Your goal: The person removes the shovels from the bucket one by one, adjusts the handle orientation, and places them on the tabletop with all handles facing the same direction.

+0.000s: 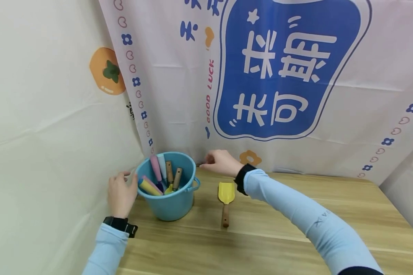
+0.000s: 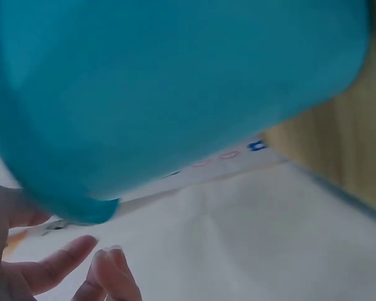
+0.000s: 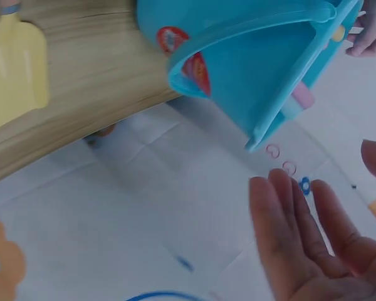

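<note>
A light blue bucket stands upright on the wooden table. Several handled tools poke out of it: a pink handle, a pale blue handle and wooden handles, plus a yellow-and-pink piece. My left hand is at the bucket's left rim, its thumb partly hidden behind the rim in the left wrist view and its fingers loosely bent, apart from the wall. To the right of the bucket my right hand hovers with fingers extended, holding nothing. A yellow toy shovel lies nearby.
The wooden table reaches to the right and front. Behind it hangs a printed cloth with blue lettering, and a pale cloth wall rises at the left. The bucket's handle hangs down on its right side.
</note>
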{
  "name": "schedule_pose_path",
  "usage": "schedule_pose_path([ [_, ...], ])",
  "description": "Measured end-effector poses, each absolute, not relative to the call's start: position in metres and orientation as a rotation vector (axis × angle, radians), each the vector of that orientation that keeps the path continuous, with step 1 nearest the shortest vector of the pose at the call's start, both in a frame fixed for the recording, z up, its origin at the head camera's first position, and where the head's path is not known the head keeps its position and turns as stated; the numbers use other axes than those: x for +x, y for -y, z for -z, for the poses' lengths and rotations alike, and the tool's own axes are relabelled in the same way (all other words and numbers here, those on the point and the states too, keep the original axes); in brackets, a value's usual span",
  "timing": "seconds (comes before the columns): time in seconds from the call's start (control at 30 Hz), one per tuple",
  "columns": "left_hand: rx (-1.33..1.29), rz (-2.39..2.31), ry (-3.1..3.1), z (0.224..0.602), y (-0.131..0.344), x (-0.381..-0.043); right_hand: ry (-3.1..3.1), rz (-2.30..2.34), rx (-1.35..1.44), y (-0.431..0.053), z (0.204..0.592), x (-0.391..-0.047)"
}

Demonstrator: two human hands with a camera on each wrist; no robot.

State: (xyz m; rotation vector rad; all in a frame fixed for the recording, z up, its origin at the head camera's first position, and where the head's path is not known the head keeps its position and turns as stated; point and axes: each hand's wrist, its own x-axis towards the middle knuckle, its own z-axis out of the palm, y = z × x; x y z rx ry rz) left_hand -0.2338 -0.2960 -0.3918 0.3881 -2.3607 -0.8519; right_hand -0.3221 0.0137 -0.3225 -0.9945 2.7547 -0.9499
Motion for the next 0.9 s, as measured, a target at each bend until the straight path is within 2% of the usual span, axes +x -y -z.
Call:
schedule_pose_path([
  [0.37, 0.288, 0.917, 2.268, 0.412, 0.296, -0.240, -2.683, 0.615, -1.255, 0.059, 0.318, -0.351],
  [0.5, 0.300, 0.918, 2.256, 0.414, 0.289, -0.246, -2.672, 0.416, -1.321, 0.079, 0.329, -0.368],
  [0.67, 0.309, 0.930, 2.238, 0.414, 0.286, -0.247, -2.694, 0.169, -1.294, 0.102, 0.348, -0.376],
  [0.9, 0.351, 0.954, 2.207, 0.414, 0.291, -0.245, -2.683, -0.066, -1.203, 0.118, 0.369, -0.367],
])
